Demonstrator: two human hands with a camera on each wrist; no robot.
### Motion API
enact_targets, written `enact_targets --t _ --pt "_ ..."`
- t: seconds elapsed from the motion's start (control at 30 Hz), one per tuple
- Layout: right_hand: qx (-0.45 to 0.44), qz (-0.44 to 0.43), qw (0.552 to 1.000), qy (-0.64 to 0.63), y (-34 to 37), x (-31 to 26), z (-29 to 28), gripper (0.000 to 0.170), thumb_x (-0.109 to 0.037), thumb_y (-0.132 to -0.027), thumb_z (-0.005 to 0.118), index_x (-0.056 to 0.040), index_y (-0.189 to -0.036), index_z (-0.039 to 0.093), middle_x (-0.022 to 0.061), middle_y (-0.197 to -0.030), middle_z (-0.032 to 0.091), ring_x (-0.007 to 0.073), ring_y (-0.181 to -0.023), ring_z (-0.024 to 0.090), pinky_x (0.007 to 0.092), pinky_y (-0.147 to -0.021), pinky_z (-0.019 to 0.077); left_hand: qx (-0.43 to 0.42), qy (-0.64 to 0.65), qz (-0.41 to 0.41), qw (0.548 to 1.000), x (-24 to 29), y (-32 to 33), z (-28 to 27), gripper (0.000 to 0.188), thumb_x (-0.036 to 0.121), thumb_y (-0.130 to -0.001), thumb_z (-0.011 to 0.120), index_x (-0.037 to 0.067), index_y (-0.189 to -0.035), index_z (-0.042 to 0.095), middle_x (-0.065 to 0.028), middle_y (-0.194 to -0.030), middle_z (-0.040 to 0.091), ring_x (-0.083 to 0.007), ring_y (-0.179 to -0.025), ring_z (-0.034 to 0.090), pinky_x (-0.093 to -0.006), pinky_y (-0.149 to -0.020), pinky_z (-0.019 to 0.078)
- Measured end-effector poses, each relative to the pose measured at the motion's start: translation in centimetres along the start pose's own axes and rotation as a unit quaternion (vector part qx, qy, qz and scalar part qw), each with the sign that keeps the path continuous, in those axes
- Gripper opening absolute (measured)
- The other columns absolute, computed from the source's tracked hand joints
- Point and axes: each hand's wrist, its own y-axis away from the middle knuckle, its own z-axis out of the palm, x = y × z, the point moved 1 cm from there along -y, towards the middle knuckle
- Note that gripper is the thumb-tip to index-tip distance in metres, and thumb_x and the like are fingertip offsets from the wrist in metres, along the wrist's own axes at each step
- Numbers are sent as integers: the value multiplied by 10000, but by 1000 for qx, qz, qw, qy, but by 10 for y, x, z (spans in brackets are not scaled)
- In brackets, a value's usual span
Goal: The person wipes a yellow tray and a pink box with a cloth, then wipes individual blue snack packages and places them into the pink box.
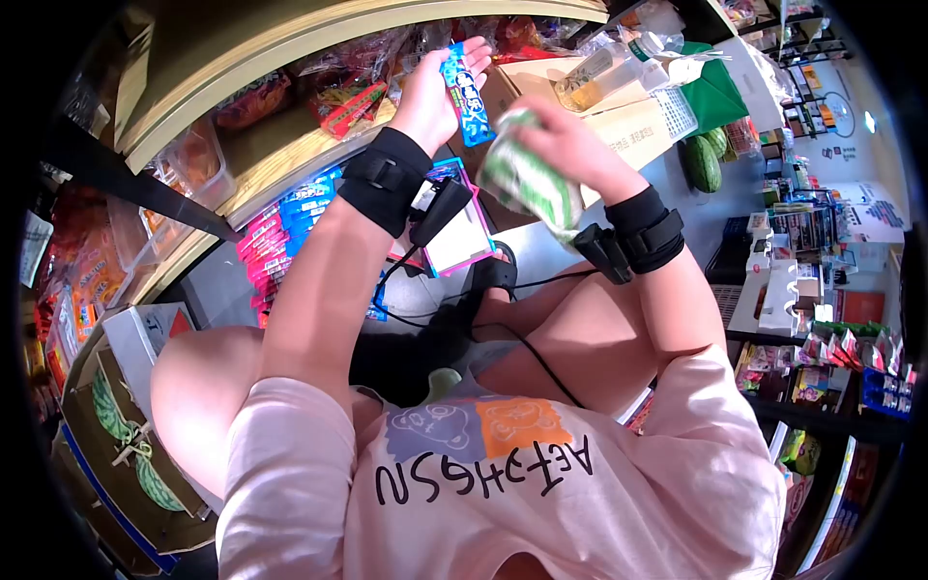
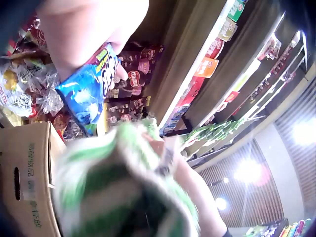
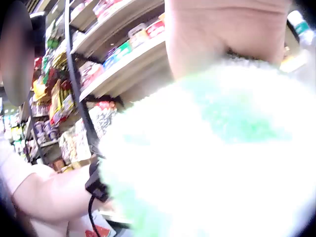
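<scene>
My left hand (image 1: 430, 101) holds a small blue snack packet (image 1: 466, 101) with white lettering, upright across the palm. In the left wrist view, the packet (image 2: 86, 94) shows its shiny blue end, with fingers curled behind it. Just right of it, my right hand (image 1: 570, 145) grips a bunched green-and-white striped cloth (image 1: 530, 184), which hangs from the fingers and is blurred. The cloth (image 3: 212, 153) fills much of the right wrist view, overexposed, hiding the fingertips. Below the left hand is an open box (image 1: 459, 232) with a white inside and a pink-and-blue rim.
Pink and blue packets (image 1: 280, 232) lie in rows to the left. Ahead are a wooden shelf (image 1: 290, 58) of bagged snacks and a cardboard box (image 1: 619, 130) with a plastic bottle (image 1: 590, 82) on it. Watermelons (image 1: 704, 159) lie further right. A black cable (image 1: 532, 348) crosses the lap.
</scene>
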Motion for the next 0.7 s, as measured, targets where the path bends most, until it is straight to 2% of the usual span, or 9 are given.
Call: enact_targets --t 0.03,0.1,0.17,0.2,0.23,0.3,0.37,0.57,0.7 --pt "52 72 996 -24 -1 8 -6 244 -179 -909 532 -66 -1124 539 94 -932 613 209 -878 613 326 -762 486 -4 -31 -3 1000 1 1 -1 411 176 -962 306 -33 -1286 451 -195 -1264 527 -272 -1195 503 -372 -1044 387" --pt "190 61 955 -219 -20 37 -20 269 -215 -925 509 -20 -1108 525 132 -964 625 190 -872 629 346 -747 518 -31 -64 -20 997 0 10 1 385 239 -989 374 -22 -1238 511 -154 -1203 575 -228 -1147 542 -336 -1009 418" --pt "219 61 865 -447 -18 15 -17 277 -220 -958 477 -20 -1148 501 112 -1017 611 162 -894 624 322 -771 520 -62 -111 -52 991 -4 23 13 393 273 -995 397 -13 -1237 517 -136 -1174 592 -215 -1110 565 -327 -988 434" --pt "175 56 849 -495 -17 9 -9 300 -242 -962 479 -18 -1163 491 111 -1029 607 167 -912 620 320 -789 514 -99 -43 -72 992 -10 27 15 352 287 -975 472 11 -1171 569 -55 -1027 630 -146 -968 589 -287 -835 475" --pt "131 50 829 -542 -17 3 1 324 -263 -966 481 -17 -1177 481 110 -1041 603 172 -929 615 318 -807 509 -18 -68 -37 997 -16 33 23 323 294 -964 502 28 -1130 580 -53 -977 624 -150 -898 604 -296 -802 491" --pt "103 101 883 -446 -15 -2 32 473 -348 -917 576 -14 -1235 468 106 -1096 596 171 -980 601 297 -848 488 -20 -48 -67 996 -28 35 13 308 316 -958 511 46 -1086 583 -55 -958 617 -152 -852 611 -295 -778 497" --pt "111 24 908 -404 -16 -1 57 490 -339 -875 642 -16 -1216 500 95 -1057 618 155 -944 613 287 -825 492 -44 -39 -45 997 -25 40 4 354 354 -955 505 48 -1126 552 -60 -983 610 -164 -863 610 -306 -773 499" --pt "-87 79 929 -351 -25 8 56 428 -211 -892 628 -10 -1241 481 78 -1047 621 127 -938 613 287 -835 502 -36 -16 -40 998 -14 26 -28 276 269 -980 434 57 -1109 555 -76 -963 620 -186 -792 614 -294 -659 528" --pt "-179 72 938 -289 -32 45 65 383 -228 -873 653 -29 -1183 549 41 -1006 636 97 -913 599 256 -818 485 60 -1 63 996 2 12 -60 315 343 -984 416 124 -1182 524 -45 -1144 563 -198 -1105 497 -385 -951 416"
